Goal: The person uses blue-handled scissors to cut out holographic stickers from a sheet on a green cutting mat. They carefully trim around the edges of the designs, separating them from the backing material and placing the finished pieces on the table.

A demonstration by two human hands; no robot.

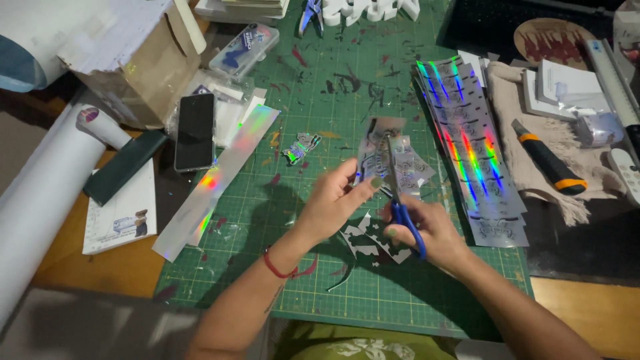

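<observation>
Landmark for all positions: green cutting mat, paint-flecked, gridded.

Left hand was over the mat's centre, thumb and fingers pinched together on the lower edge of a holographic sticker sheet, holding it raised off the mat. Red cord bracelet on that wrist.

Right hand was just right of the left, also over the mat's centre, fingers closed through the blue handles of a pair of scissors. Blades pointed up and away from the person, into the sheet held by the left hand. Whether the blades were parted or shut could not be told.

White offcuts lay on the mat directly beneath both hands. One small cut-out sticker lay on the mat left of the held sheet, apart from it.

Stack of holographic sheets, rainbow glare along them, lay along the mat's right edge, overlapping it. Long holographic strip lay diagonally across the mat's left edge.

Off the mat to the right: orange-and-black utility knife on a beige fringed cloth. Off the mat to the left: black smartphone, face up; a dark green flat case beyond it; a white paper roll further left. Cardboard box stood beyond the mat's upper left corner.
</observation>
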